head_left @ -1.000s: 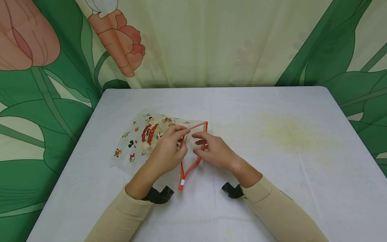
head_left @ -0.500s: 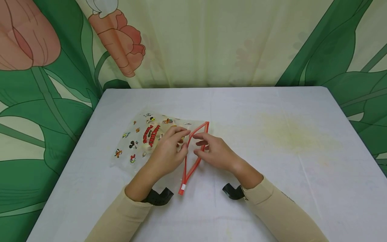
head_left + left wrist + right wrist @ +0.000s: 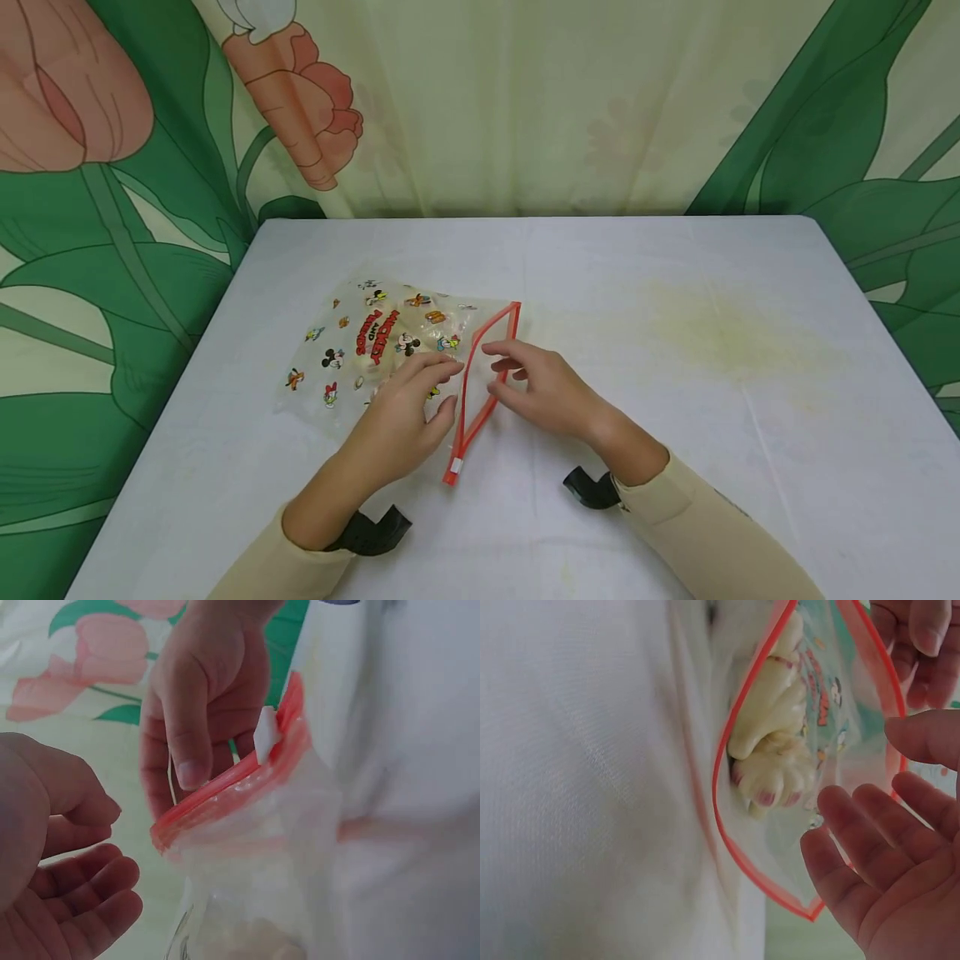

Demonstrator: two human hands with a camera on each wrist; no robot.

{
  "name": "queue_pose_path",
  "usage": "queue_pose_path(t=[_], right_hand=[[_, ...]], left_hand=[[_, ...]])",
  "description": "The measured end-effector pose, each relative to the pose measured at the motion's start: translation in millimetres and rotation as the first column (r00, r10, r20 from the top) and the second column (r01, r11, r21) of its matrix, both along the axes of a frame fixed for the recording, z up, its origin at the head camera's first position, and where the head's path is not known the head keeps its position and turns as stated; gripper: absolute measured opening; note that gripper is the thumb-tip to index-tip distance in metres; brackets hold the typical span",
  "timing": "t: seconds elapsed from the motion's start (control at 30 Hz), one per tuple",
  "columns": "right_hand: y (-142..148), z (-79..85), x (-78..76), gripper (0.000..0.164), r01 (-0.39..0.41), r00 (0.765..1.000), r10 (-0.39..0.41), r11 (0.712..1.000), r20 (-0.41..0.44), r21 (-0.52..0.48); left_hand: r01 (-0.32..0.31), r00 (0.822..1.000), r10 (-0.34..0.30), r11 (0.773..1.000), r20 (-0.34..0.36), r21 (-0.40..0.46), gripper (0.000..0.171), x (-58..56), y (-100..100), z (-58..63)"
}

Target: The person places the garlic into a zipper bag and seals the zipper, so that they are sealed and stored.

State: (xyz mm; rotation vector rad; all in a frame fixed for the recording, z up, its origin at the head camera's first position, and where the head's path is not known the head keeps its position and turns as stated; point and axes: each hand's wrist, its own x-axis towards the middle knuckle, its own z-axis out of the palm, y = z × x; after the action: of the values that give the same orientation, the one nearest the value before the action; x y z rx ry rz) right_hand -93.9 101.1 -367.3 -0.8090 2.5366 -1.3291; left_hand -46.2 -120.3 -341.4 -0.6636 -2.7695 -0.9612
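Note:
A clear zip bag (image 3: 375,333) printed with cartoon figures lies on the white table (image 3: 637,467), its red rim (image 3: 480,392) standing open toward me. A cream soft object with pink tips (image 3: 772,720) sits inside the mouth. My left hand (image 3: 408,408) lies with straight fingers on the bag just left of the rim and holds nothing (image 3: 52,862). Just right of the rim, my right hand (image 3: 543,387) has relaxed fingers and an open palm (image 3: 885,862). A white slider tab (image 3: 266,735) sits on the rim's near end.
A pale yellow stain (image 3: 720,333) marks the table's right half. A curtain with green leaves and pink flowers (image 3: 525,100) hangs behind the far edge. Black wrist mounts (image 3: 367,533) (image 3: 592,490) sit on both beige sleeves.
Both hands have let go of the red rim. The left hand drew back toward me and lowered onto the bag. The bag's mouth has narrowed.

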Motion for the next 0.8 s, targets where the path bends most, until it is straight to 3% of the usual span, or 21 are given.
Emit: queue_pose_path(t=[0.23, 0.6, 0.8], right_hand=[[2, 7.7, 9.7, 0.044, -0.004, 0.999, 0.003, 1.000, -0.051, -0.019], [0, 15.5, 20.9, 0.039, -0.050, 0.977, 0.041, 0.998, -0.209, -0.036], [-3, 18.1, 24.3, 0.040, -0.072, 0.976, 0.065, 0.997, -0.210, -0.026]], left_hand=[[0.007, 0.999, -0.010, 0.998, -0.042, -0.063, 0.037, 15.7, -15, -2.3], [0.157, 0.987, -0.158, 0.974, 0.007, -0.161, 0.054, 31.2, -26, -13.5], [0.200, 0.980, -0.198, 0.969, 0.031, -0.143, 0.057, 34.1, -25, -22.2]])
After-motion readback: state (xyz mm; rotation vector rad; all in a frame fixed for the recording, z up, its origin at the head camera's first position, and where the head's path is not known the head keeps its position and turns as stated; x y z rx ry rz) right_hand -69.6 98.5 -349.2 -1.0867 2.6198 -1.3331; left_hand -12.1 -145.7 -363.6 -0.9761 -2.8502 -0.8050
